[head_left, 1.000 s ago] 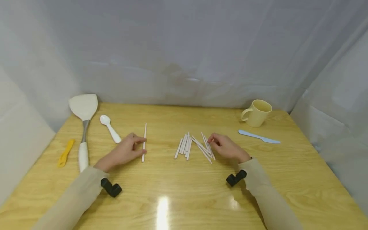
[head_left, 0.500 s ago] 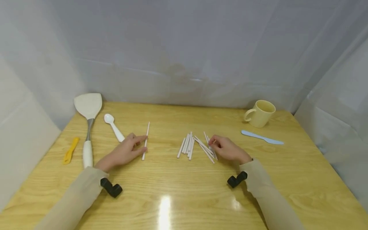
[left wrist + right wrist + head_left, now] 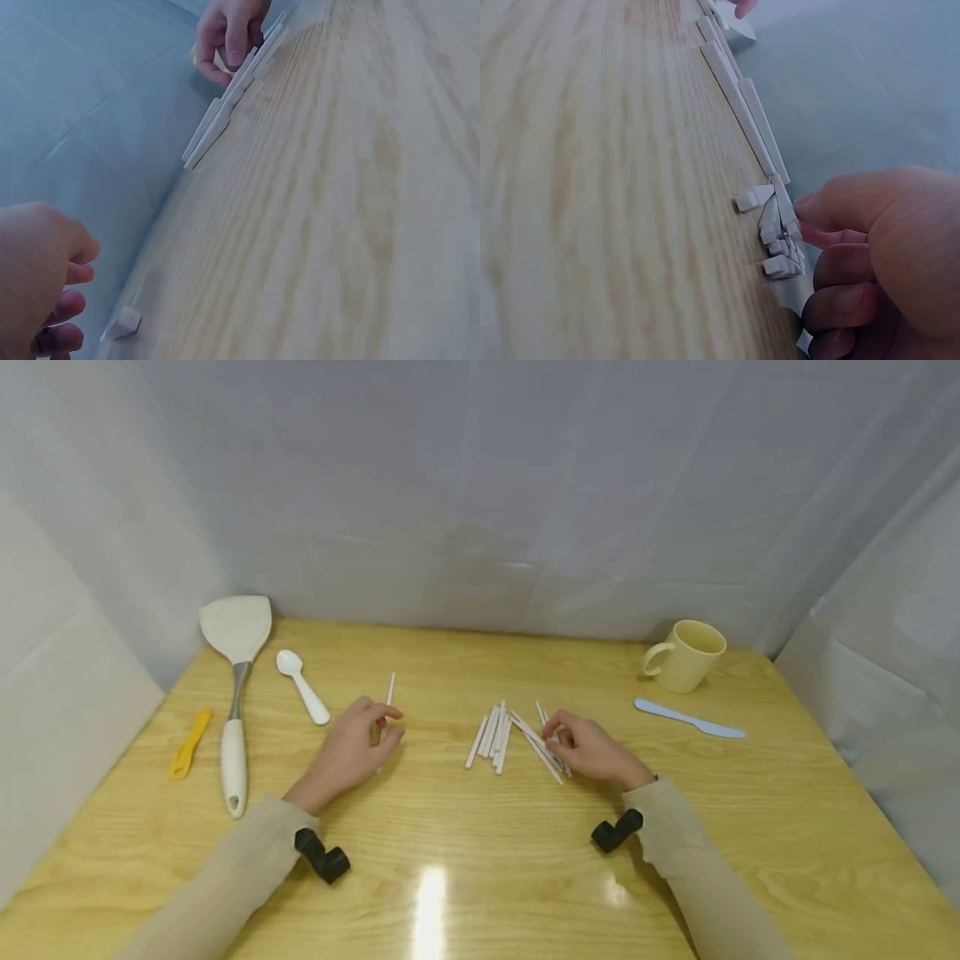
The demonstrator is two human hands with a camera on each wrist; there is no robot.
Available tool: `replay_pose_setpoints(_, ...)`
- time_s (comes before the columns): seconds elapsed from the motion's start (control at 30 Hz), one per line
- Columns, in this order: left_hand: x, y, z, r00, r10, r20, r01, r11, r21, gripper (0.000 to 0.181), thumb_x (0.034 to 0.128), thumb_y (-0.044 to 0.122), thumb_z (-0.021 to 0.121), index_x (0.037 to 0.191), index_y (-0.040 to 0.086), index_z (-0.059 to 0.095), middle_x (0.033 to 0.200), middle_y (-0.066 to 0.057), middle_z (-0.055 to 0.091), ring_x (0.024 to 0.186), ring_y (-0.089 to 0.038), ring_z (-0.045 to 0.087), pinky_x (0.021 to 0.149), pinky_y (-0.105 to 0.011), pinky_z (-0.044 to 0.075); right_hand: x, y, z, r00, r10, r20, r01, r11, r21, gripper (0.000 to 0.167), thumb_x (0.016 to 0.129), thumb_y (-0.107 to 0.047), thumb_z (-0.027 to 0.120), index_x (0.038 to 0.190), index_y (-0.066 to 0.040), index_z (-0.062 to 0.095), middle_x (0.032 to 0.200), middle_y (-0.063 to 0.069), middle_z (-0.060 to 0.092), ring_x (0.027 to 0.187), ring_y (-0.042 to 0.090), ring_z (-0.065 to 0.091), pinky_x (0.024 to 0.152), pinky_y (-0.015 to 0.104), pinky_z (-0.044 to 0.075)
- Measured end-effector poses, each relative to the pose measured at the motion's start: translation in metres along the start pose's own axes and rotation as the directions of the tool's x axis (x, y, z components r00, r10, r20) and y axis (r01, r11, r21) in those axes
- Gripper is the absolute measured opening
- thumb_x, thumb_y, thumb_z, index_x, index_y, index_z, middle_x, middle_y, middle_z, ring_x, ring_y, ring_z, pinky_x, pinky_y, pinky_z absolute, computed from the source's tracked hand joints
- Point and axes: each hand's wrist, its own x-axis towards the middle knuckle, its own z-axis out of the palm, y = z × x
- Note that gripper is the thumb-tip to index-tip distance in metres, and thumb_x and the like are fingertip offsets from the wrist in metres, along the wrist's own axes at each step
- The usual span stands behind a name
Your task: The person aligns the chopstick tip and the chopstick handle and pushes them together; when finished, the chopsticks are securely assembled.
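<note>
To the right of and behind the pile of white sticks [image 3: 492,735], a yellow mug [image 3: 681,668] stands upright; its far inner wall shows, but its bottom is hard to make out. Left of the pile, the left hand [image 3: 348,747] is over a lone stick [image 3: 392,687]. Compared with half a second ago, it has shifted toward the pile and now covers much of that stick; its fingers are loosely bent, thumb and index apart, and they hold nothing. The right hand [image 3: 588,747] keeps its place at the pile's right side, fingers curled in close by the crossed sticks; whether they pinch one, I cannot tell. Farther left of the pile, the turner [image 3: 235,702] now shows its whole handle, which a sleeve partly covered a second ago. In the left wrist view, only part of the left hand and the stick's end show.
</note>
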Motion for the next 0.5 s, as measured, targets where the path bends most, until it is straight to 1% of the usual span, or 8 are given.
replay_pose_setpoints(0.13,0.005,0.009,0.006,0.999,0.01,0.039,-0.009,1.0,-0.03,0.025,0.0846,0.017,0.071,0.105,0.004,0.069,0.086,-0.009,0.056,0.07,-0.017,0.045,0.064,-0.03,0.038,0.001,-0.001,0.0,1.0,-0.007,-0.008,0.007,1.0,-0.002,0.01,0.095,-0.013,0.059,0.103,-0.006,0.059,0.059,-0.003,0.044,0.047,0.006,0.036,0.048,0.022,0.034)
replay_pose_setpoints(0.2,0.006,0.013,0.011,0.998,0.028,0.063,-0.025,0.999,-0.04,0.025,0.084,0.017,0.072,0.105,0.004,0.069,0.087,-0.008,0.057,0.073,-0.017,0.047,0.066,-0.03,0.039,0.001,-0.001,0.001,1.0,-0.006,-0.008,0.006,1.0,0.0,0.011,0.095,-0.015,0.06,0.102,-0.006,0.059,0.06,-0.003,0.045,0.047,0.006,0.037,0.048,0.022,0.034)
replay_pose_setpoints(0.37,0.008,0.024,0.026,0.988,0.114,0.1,-0.107,0.991,-0.074,0.02,0.0841,0.013,0.072,0.103,0.006,0.071,0.086,-0.005,0.06,0.074,-0.014,0.048,0.066,-0.029,0.041,-0.003,-0.003,0.001,1.0,0.0,-0.001,0.0,1.0,0.01,0.017,0.093,-0.018,0.064,0.103,-0.006,0.058,0.061,-0.002,0.046,0.047,0.006,0.038,0.048,0.023,0.035)
replay_pose_setpoints(0.43,0.011,0.03,0.031,0.984,0.137,0.111,-0.127,0.987,-0.096,0.019,0.0849,0.012,0.072,0.103,0.006,0.071,0.086,-0.004,0.06,0.074,-0.013,0.048,0.066,-0.028,0.041,-0.003,-0.004,0.001,1.0,-0.001,0.002,0.001,1.0,0.011,0.019,0.092,-0.019,0.065,0.103,-0.006,0.057,0.06,-0.002,0.046,0.047,0.006,0.038,0.048,0.023,0.035)
replay_pose_setpoints(0.5,0.013,0.035,0.035,0.981,0.146,0.127,-0.132,0.984,-0.116,0.02,0.0858,0.014,0.072,0.104,0.007,0.071,0.087,-0.004,0.061,0.074,-0.013,0.048,0.066,-0.027,0.041,-0.003,-0.004,0.001,1.0,-0.004,0.003,0.004,1.0,0.006,0.019,0.092,-0.019,0.066,0.102,-0.006,0.057,0.06,-0.003,0.045,0.046,0.005,0.038,0.048,0.023,0.035)
